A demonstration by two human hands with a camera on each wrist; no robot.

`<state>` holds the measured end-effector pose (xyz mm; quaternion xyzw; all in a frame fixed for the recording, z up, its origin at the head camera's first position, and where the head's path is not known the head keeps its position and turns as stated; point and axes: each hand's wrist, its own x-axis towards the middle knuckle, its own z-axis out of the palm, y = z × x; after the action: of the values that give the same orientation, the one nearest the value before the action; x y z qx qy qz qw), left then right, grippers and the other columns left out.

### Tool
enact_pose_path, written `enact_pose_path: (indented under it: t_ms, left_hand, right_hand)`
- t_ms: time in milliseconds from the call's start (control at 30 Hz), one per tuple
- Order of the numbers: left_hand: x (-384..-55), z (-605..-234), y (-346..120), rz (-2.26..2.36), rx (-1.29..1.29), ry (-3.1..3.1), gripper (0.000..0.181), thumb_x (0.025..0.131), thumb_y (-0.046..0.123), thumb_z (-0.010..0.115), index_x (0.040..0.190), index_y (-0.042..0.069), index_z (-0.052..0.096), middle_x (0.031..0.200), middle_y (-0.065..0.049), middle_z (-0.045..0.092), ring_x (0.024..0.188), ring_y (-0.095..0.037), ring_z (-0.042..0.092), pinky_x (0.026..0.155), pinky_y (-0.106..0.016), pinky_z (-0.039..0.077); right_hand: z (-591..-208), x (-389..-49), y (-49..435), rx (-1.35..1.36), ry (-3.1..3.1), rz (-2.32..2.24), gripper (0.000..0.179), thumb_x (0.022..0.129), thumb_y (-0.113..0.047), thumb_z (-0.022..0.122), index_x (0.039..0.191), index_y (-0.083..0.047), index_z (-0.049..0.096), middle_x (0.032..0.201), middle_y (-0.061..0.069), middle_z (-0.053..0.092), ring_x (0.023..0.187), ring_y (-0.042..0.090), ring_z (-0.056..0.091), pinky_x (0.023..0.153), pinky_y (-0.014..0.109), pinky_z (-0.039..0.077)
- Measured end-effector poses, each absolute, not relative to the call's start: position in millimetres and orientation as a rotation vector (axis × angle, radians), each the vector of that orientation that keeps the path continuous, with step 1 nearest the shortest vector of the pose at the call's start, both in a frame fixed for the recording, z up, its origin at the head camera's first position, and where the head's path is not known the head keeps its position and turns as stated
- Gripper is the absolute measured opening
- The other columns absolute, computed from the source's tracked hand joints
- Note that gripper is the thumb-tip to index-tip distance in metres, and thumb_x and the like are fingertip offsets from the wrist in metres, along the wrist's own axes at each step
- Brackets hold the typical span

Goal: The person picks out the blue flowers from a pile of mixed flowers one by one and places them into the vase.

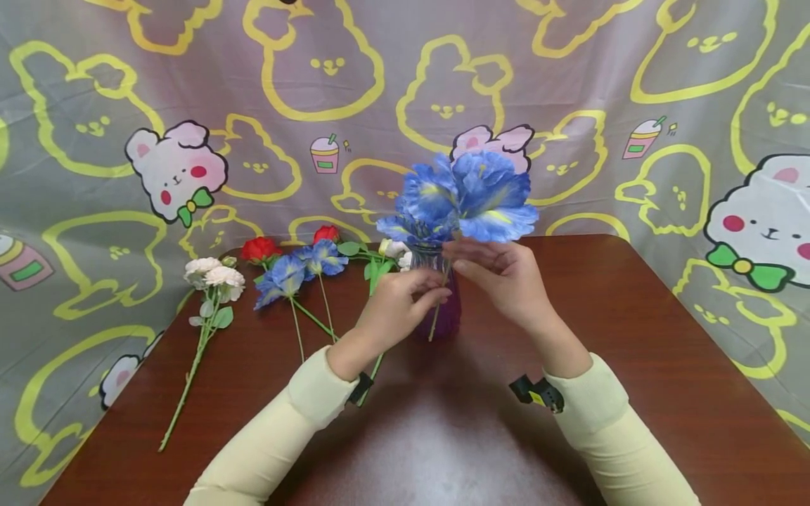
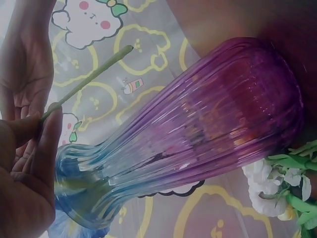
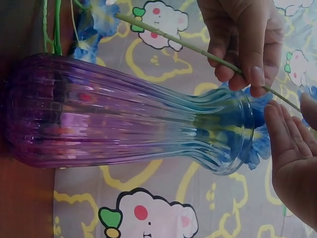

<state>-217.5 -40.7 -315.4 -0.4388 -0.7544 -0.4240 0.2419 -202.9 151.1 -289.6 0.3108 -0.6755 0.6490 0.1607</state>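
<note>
A blue artificial iris (image 1: 496,200) with yellow streaks is held above the tabletop in front of the vase, its green stem (image 3: 173,39) slanting down. My left hand (image 1: 399,302) pinches that stem between thumb and fingers. Higher up, just under the petals, my right hand (image 1: 515,284) holds the stem between thumb and fingers. Behind the hands the ribbed glass vase (image 2: 198,114) stands upright, purple below and bluish at its mouth. Blue petals overlap the vase mouth in the head view; I cannot tell whether any stem stands inside.
Left of the vase lie two blue irises (image 1: 281,280), red flowers (image 1: 261,249) and white flowers with green leaves. A white-flowered stem (image 1: 201,344) lies farther left on the brown table (image 1: 633,337). Patterned cloth (image 1: 373,56) hangs behind and at both sides.
</note>
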Motion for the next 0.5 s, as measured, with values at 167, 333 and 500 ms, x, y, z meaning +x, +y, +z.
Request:
enact_pose_path:
  t_ms: [167,333,500]
  left_hand:
    - [-218.4,-317.3,-38.1,-1.132,-1.211,-2.068,0.008,0.084,0.000,0.075,0.090,-0.002,0.069,0.083,-0.006,0.072,0.074,-0.012,0.069,0.072,-0.017,0.052]
    - [-219.0,-319.6,-36.7,-1.123,-1.214,-2.072,0.008,0.084,0.001,0.074,0.090,-0.002,0.069,0.082,-0.006,0.072,0.075,-0.012,0.069,0.073,-0.017,0.052]
    - [-217.7,-319.2,-35.2,-1.124,-1.212,-2.083,0.007,0.085,0.001,0.074,0.090,0.000,0.069,0.082,-0.006,0.071,0.076,-0.013,0.069,0.072,-0.017,0.052]
  right_hand:
    - [-290.2,-201.8,149.4,0.860,-1.904,1.866,0.030,0.088,0.010,0.064,0.118,0.013,0.062,0.106,0.018,0.070,0.101,0.023,0.068,0.085,0.035,0.053]
    - [-291.4,-202.0,149.3,0.835,-1.885,1.865,0.027,0.088,0.010,0.064,0.115,0.014,0.063,0.101,0.010,0.073,0.099,0.023,0.069,0.084,0.035,0.054]
    - [-291.2,-201.7,149.7,0.816,-1.895,1.854,0.019,0.088,0.011,0.064,0.107,0.014,0.067,0.099,0.013,0.072,0.100,0.023,0.068,0.084,0.036,0.054]
